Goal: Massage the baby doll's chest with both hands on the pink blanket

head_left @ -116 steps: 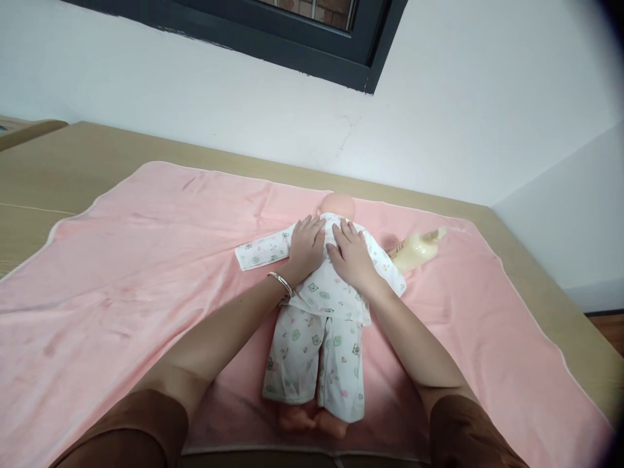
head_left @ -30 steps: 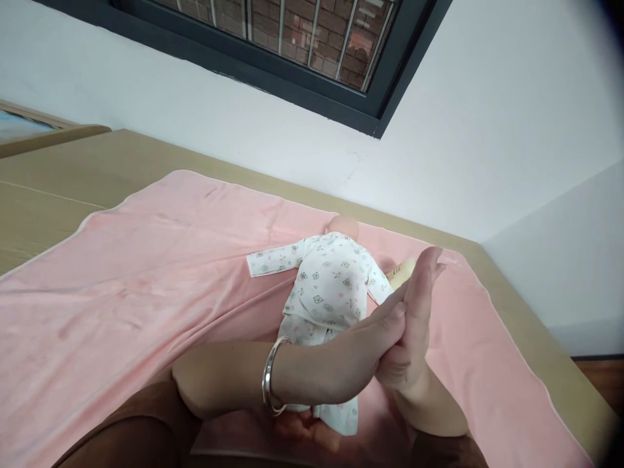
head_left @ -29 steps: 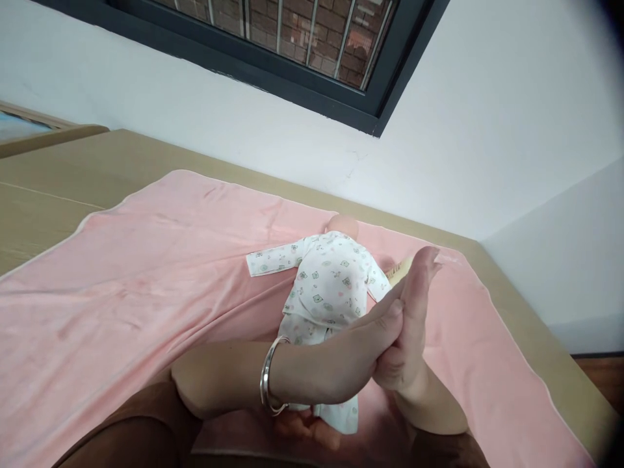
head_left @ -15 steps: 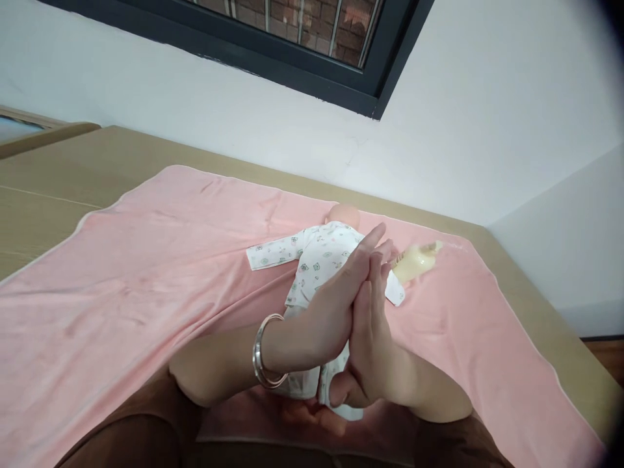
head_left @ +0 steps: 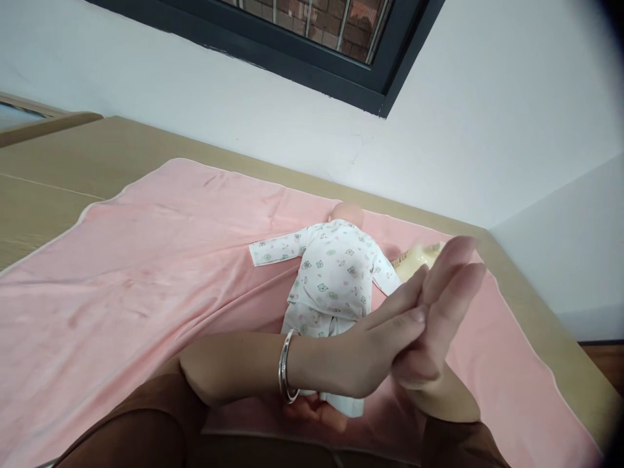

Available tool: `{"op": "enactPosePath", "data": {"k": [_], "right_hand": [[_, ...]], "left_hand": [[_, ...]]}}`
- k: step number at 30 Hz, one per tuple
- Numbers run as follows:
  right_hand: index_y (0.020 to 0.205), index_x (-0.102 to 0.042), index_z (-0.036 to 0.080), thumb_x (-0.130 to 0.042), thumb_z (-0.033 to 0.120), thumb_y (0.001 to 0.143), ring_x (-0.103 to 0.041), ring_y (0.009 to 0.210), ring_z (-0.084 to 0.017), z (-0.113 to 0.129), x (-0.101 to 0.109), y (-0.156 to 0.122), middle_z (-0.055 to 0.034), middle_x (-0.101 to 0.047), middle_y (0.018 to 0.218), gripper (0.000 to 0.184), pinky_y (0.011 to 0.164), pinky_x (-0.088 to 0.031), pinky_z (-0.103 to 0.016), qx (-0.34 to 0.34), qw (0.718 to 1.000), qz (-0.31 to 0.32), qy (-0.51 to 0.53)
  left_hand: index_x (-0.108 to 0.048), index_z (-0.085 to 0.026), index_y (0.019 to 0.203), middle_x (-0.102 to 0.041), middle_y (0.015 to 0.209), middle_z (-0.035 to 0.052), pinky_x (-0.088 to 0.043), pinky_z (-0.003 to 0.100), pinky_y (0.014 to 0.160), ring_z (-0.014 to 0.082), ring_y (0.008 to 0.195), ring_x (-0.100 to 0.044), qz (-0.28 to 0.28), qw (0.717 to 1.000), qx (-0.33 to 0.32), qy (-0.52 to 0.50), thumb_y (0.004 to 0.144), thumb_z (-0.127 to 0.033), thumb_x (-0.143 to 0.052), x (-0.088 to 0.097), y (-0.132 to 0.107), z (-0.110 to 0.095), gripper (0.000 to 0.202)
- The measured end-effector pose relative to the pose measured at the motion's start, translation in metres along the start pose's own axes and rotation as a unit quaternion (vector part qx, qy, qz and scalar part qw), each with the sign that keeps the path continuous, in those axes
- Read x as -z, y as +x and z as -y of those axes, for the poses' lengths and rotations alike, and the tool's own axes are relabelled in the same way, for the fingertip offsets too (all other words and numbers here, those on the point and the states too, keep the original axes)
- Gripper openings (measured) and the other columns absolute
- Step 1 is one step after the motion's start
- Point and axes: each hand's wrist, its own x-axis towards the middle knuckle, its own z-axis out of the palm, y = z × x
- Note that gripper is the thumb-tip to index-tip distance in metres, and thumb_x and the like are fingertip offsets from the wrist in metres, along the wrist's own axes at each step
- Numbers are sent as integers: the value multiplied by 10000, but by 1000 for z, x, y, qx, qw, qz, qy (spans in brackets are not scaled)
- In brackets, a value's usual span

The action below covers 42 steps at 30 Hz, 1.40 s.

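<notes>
Palm against palm right now, the left hand (head_left: 365,354) meeting the right hand (head_left: 446,318), fingers straight and released, gripping no object, simply pressed to each other! A silver bangle (head_left: 283,372) gleams at the left wrist, brown sleeves (head_left: 160,416) end at the elbows, and the right hand's fingers slant up and away to the right. Beyond them, here's the doll (head_left: 336,276), stretched out near the middle of the pink blanket (head_left: 170,247), bald head at the far end, bare feet at the near one, face out of sight. It's in a white top (head_left: 326,257) and matching trousers (head_left: 307,322), dotted with little green and pink figures, one arm flung out flat to the left, the other angling down to the right. The left hand and wrist cut across the legs in this view, hiding part of them. Just beside that second arm lies a pale yellow bottle (head_left: 412,260), partly covered by fingers. Creased at the left, the blanket spreads over a wooden bench (head_left: 43,208) along a white wall (head_left: 195,84), and up top there's a dark-framed window (head_left: 336,68), bars and brickwork (head_left: 358,42) showing through.
</notes>
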Motion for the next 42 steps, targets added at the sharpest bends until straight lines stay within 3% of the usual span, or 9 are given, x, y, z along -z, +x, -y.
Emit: {"op": "enactPosePath", "data": {"k": [6, 10, 15, 23, 28, 31, 36, 39, 42], "right_hand": [[1501, 376, 386, -21, 828, 852, 287, 1513, -301, -2, -26, 5, 161, 281, 1659, 880, 1282, 45, -625, 75, 991, -28, 109], [1506, 377, 374, -50, 699, 946, 296, 1511, -261, -3, -38, 7, 154, 324, 1644, 776, 1283, 50, -609, 83, 981, -11, 175], [1542, 337, 327, -121, 689, 974, 195, 1554, -301, -3, -62, 13, 111, 223, 1688, 814, 1295, -67, -611, 90, 962, 12, 257], [1629, -190, 228, -87, 575, 1043, -101, 1589, -252, -46, -110, 37, -68, -210, 1702, 688, 1287, -88, -584, -3, 969, 139, 205], [1499, -494, 206, -242, 446, 1066, -318, 1531, -221, -101, -132, 54, -81, -487, 1566, 556, 1282, -140, -509, 58, 958, 259, 106], [1493, -505, 205, -285, 429, 1061, -257, 1554, -227, -116, -132, 59, -71, -379, 1631, 534, 1273, -174, -487, 12, 960, 273, 56], [1580, -281, 10, -300, 395, 1049, -250, 1548, -338, -80, -134, 47, -258, -283, 1639, 656, 1238, -241, -508, -156, 953, 237, -109], [1576, -320, 45, -383, 368, 1021, -187, 1557, -388, -62, -136, 41, -249, -240, 1657, 646, 1245, -195, -548, -113, 955, 248, -119], [1566, -385, 154, -385, 337, 1019, -155, 1575, -325, -77, -136, 47, -145, -251, 1679, 577, 1265, -127, -552, -27, 959, 278, -56]], "left_hand": [[-45, -317, 1632, -98, 1721, -65, -54, 368, 1332, 161, 1592, 18, -49, 998, -32, -29, 1083, -400, -224, 3, 4, -3, 583], [-85, -324, 1632, -125, 1715, -90, -44, 405, 1334, 177, 1591, 46, -65, 996, -31, 46, 1070, -455, -206, 10, 7, 6, 590], [-232, -378, 1596, -219, 1692, -107, -126, 416, 1332, 213, 1597, -51, -212, 972, -66, 80, 1039, -529, -298, 31, 24, 30, 581], [-484, -249, 1440, -444, 1595, 38, -305, 419, 1263, 217, 1510, -367, -442, 886, -12, 135, 1006, -370, -409, 105, 70, 86, 457], [-674, -188, 1126, -709, 1270, 83, -299, 437, 1254, 207, 1269, -607, -450, 844, -32, 290, 981, -271, -423, 142, 69, 134, 302], [-680, -202, 1045, -744, 1156, 71, -392, 423, 1185, 200, 1141, -660, -458, 829, -27, 319, 976, -237, -418, 149, 67, 149, 273], [-658, -210, 931, -738, 1043, 72, -480, 395, 1061, 207, 1036, -655, -440, 824, -30, 355, 1001, -267, -372, 150, 68, 152, 300], [-645, -210, 903, -731, 1032, 80, -502, 387, 1000, 216, 1011, -651, -439, 824, -28, 358, 997, -273, -374, 152, 68, 153, 294], [-644, -216, 896, -728, 1016, 80, -504, 388, 969, 222, 996, -649, -437, 823, -27, 362, 997, -283, -373, 153, 67, 154, 297]]}}
